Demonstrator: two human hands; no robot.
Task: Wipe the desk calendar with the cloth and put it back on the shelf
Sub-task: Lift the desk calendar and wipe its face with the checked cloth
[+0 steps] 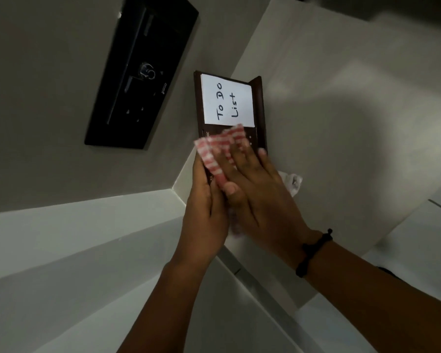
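The desk calendar [259, 108] is a dark brown folding stand with a white card reading "To Do List" on its face, held up in the middle of the head view. My left hand [204, 207] grips its lower left edge from below. My right hand [260, 194] lies flat on the lower part of the calendar's face and presses a red-and-white striped cloth [214, 154] against it. Part of the cloth sticks out past my fingertips and a white part shows beyond my right hand. The calendar's bottom end is hidden under both hands.
A black wall-mounted panel [140, 72] with a small round fitting hangs on the grey wall to the left. White ledges [87, 225] run below and to the left of my arms. A pale wall surface [354, 123] stands to the right behind the calendar.
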